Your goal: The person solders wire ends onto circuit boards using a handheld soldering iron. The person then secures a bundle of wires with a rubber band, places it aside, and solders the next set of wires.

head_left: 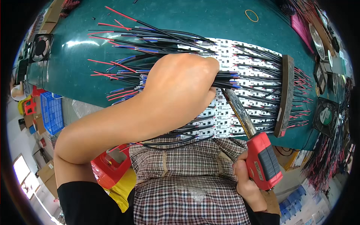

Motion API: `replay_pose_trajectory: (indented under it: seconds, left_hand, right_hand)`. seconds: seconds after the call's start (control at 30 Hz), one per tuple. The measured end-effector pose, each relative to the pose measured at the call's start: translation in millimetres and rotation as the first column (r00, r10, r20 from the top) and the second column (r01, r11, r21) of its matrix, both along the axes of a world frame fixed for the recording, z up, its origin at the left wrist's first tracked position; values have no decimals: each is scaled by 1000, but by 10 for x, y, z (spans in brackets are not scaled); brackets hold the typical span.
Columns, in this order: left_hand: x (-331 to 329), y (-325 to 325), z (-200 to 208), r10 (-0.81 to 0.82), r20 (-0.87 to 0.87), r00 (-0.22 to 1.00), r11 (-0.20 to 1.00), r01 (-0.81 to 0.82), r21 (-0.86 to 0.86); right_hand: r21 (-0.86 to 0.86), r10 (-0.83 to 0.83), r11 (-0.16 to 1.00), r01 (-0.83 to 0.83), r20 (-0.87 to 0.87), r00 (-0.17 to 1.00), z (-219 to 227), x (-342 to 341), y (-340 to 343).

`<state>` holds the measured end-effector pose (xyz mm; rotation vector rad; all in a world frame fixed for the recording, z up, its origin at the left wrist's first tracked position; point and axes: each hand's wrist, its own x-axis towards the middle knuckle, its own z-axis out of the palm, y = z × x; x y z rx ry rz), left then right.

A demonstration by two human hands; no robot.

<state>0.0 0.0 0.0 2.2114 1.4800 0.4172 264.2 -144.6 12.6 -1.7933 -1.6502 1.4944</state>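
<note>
My left hand (183, 78) is closed around a bundle of black wires (226, 80), whose blue and bare ends poke out past the thumb side. Beneath it lies a panel of white circuit boards (225, 112) in rows, with black wires running off both sides. My right hand (249, 183) grips a soldering iron (258, 161) by its red and black handle. The iron's metal shaft slants up and left, its tip over the boards just below the bundle's ends. Whether the tip touches a board, I cannot tell. My left fingers are mostly hidden behind the hand.
A dark bar (285, 95) lies across the wires at the panel's right. Small fans stand at the left (40, 47) and right (325, 117) of the green table (150, 13). A rubber band (251, 15) lies at the back. Red-and-black wires (326, 165) hang at the right edge.
</note>
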Motion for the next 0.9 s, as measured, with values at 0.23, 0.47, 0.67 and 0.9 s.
replay_pose_trajectory:
  seconds: [0.23, 0.47, 0.67, 0.9]
  left_hand:
    - [33, 22, -34, -6, 26, 1000, 999, 5, 42]
    - [44, 38, -2, -21, -16, 1000, 999, 22, 41]
    - [56, 60, -11, -39, -31, 999, 998, 41, 57]
    - [5, 133, 25, -43, -6, 999, 999, 43, 0]
  right_hand:
    - [65, -70, 995, 71, -17, 997, 13, -54, 14]
    - [135, 16, 991, -20, 34, 999, 58, -59, 46]
    - [-18, -218, 976, 218, 5, 976, 102, -62, -105]
    - [55, -37, 998, 34, 62, 997, 53, 34, -106]
